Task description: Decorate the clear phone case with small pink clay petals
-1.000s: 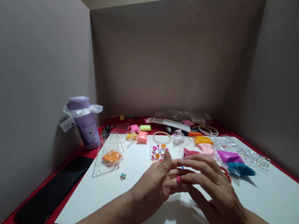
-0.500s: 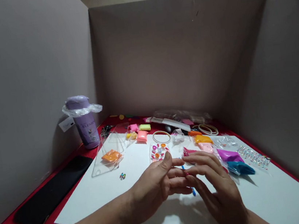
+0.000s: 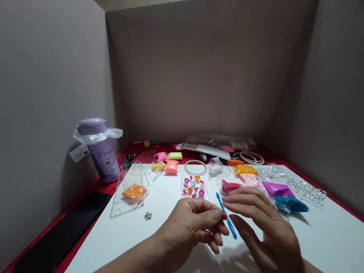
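Observation:
My left hand (image 3: 190, 227) hovers over the white board (image 3: 115, 239) with its fingers curled. Its thumb and forefinger pinch the middle of a thin blue tool (image 3: 226, 216), which stands slanted between the two hands. My right hand (image 3: 268, 232) is just to the right, fingers stretched and apart, their tips close to the tool. Beyond the hands lies a clear case (image 3: 193, 186) studded with pink and orange gems.
Clay packets lie on the right: pink (image 3: 230, 186), orange (image 3: 246, 169), magenta (image 3: 276, 188) and blue (image 3: 289, 204), beside a gem sticker sheet (image 3: 306, 189). On the left are a clear case with an orange packet (image 3: 132, 192), a purple tumbler (image 3: 100, 149) and a black flat object (image 3: 57, 238). Grey walls enclose the table.
The hands, pressed together a second ago, have drawn slightly apart. The blue tool now shows in full between them. The left fingers have curled in.

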The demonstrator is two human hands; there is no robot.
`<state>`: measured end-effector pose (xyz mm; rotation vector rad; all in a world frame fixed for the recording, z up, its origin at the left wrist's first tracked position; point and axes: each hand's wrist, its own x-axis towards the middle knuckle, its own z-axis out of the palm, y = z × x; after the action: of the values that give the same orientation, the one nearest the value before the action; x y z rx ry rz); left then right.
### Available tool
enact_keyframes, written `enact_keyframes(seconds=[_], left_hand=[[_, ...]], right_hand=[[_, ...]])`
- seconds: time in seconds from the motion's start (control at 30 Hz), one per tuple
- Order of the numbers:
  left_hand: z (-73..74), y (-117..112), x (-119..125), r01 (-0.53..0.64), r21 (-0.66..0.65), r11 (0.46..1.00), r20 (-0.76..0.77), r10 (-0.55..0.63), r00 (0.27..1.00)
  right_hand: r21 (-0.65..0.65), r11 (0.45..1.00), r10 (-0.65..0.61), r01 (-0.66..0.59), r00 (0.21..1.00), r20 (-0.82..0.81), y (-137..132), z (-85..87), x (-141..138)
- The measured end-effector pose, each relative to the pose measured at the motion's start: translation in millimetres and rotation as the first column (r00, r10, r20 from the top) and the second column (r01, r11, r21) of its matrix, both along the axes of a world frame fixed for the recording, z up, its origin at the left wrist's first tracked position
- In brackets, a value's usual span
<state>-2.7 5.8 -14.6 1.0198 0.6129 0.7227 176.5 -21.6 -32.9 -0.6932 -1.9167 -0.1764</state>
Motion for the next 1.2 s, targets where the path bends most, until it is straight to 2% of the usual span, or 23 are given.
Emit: enact_keyframes(seconds=[0.27,0.6,0.8,1.2], left_hand=[[0.7,-3.2,2.2,-0.008,0.049,0.999,0.001,0.008,1.0],[0.2,-0.9,1.2,-0.011,0.005,1.0,-0.01,0.011,1.0],[-0.3,-1.1,2.0,-0.006,0.028,1.0,-0.01,0.006,1.0],[2.4,-1.9,-0.3,-0.018,0.028,0.999,-0.047,0.019,0.999]], right_hand=[[-0.011,1.0,0.017,-0.017,1.0,-0.019,-0.7,-0.6,-1.0],[-0.053,0.998,0.043,-0.045,0.999,-0.033,-0.5,2.4,-2.2],[-0.019,0.998,0.067,-0.068,0.997,-0.049,0.2,0.7,-3.6],[0.018,1.0,-0.008,0.008,1.0,0.002,0.5,3.5,-2.8]])
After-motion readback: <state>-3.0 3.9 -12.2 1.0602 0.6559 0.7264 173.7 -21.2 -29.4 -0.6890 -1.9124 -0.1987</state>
